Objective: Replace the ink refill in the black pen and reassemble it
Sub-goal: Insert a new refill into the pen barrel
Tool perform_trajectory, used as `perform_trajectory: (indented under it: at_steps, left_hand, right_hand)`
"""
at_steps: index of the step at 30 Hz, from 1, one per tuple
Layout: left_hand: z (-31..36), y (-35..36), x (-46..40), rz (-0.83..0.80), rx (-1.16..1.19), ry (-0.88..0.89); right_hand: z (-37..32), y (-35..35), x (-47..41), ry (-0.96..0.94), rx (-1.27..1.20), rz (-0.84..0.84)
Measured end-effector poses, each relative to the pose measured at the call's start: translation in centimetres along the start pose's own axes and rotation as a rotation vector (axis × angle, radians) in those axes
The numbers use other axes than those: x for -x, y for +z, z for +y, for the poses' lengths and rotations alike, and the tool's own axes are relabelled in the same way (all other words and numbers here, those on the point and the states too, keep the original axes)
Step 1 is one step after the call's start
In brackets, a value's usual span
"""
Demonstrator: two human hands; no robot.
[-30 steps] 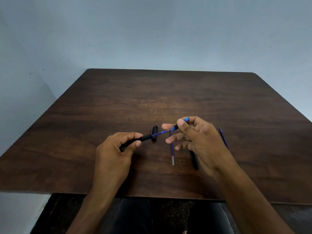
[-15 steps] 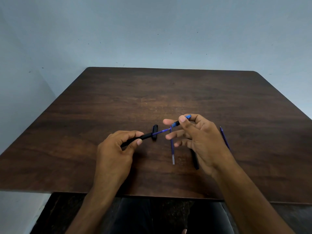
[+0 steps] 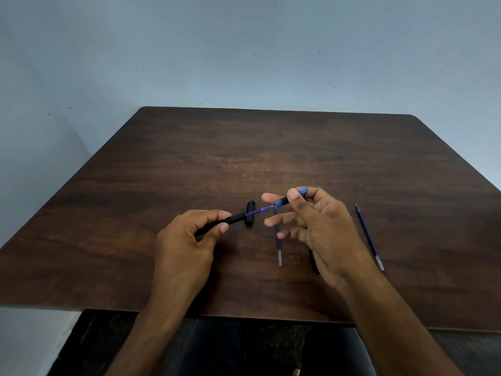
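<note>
My left hand (image 3: 184, 248) grips the black pen barrel (image 3: 233, 220), which points right and slightly up. A blue ink refill (image 3: 257, 210) sticks out of its open end. My right hand (image 3: 322, 229) pinches a blue tip section (image 3: 294, 197) between thumb and forefinger, its mouth at the refill's point. A black cap (image 3: 250, 213) lies on the wooden table (image 3: 244, 147) just behind the barrel. A loose refill (image 3: 278, 246) lies on the table between my hands.
Another refill (image 3: 369, 238) lies to the right of my right hand. A dark pen part (image 3: 315, 268) shows partly under my right palm. The table's near edge runs just below my wrists, and a pale wall stands behind.
Hardly anything differs. Both hands keep their grips and have drifted only slightly, with the tip section still at the refill's point.
</note>
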State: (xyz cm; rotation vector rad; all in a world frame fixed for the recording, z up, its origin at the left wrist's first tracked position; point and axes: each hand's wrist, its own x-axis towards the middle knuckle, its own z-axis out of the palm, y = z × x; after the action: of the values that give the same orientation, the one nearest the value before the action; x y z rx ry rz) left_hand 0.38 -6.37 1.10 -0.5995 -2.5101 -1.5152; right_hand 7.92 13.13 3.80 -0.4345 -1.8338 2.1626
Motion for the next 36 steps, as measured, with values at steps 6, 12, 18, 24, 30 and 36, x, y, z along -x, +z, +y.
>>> perform_trajectory:
  at_steps: [6,12,18,24,30,36]
  left_hand:
    - [0.05,0.24,-0.03,-0.001,0.018,-0.006]
    - [0.1,0.24,0.08,-0.005,0.016,-0.01]
    - [0.07,0.13,0.07,-0.008,0.003,-0.012]
    - [0.03,0.06,0.09,-0.001,-0.01,-0.012]
    - [0.0,0.22,0.03,-0.009,-0.018,-0.006]
    - [0.05,0.21,0.05,-0.007,-0.007,-0.018]
  right_hand:
    - [0.35,0.54,0.0,-0.002,-0.008,-0.009]
    - [0.56,0.81,-0.01,0.006,-0.009,0.006]
    - [0.38,0.54,0.07,-0.026,-0.013,0.043]
    - [0.22,0.44,0.19,-0.029,-0.009,0.037]
    - [0.47,0.74,0.21,-0.023,-0.008,0.032]
    - [0.43,0.84,0.12,-0.027,-0.02,0.049]
